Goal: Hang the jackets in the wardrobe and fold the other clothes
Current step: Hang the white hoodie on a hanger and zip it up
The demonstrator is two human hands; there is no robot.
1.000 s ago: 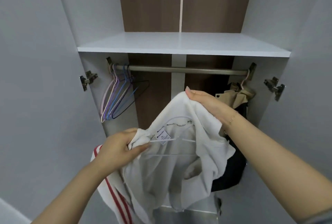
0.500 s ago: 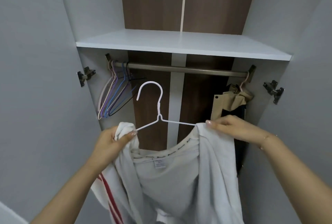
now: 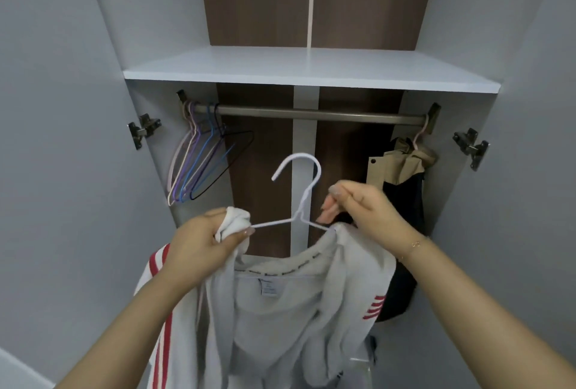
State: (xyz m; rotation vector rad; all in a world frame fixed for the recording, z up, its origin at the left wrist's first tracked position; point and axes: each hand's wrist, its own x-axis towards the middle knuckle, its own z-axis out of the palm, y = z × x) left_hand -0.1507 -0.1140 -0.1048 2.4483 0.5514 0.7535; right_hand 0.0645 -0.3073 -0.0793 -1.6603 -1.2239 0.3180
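Note:
A white jacket (image 3: 280, 310) with red stripes hangs on a white wire hanger (image 3: 304, 198), below the wardrobe rail (image 3: 314, 114). My left hand (image 3: 205, 245) grips the bunched left shoulder of the jacket together with the hanger's left arm. My right hand (image 3: 355, 204) hovers just above the jacket's right shoulder, beside the hanger's neck. Its fingers are curled and nothing shows between them. The hanger's hook is free, below the rail.
Several empty coloured hangers (image 3: 202, 164) hang at the rail's left end. A beige and black jacket (image 3: 405, 189) hangs at the right end. A white shelf (image 3: 311, 70) sits above the rail. Door hinges (image 3: 145, 133) stick out on both sides.
The jacket went from bunched over the hanger to draped on it, and was lifted. My right hand let go of the right shoulder and moved up and left toward the hanger's neck.

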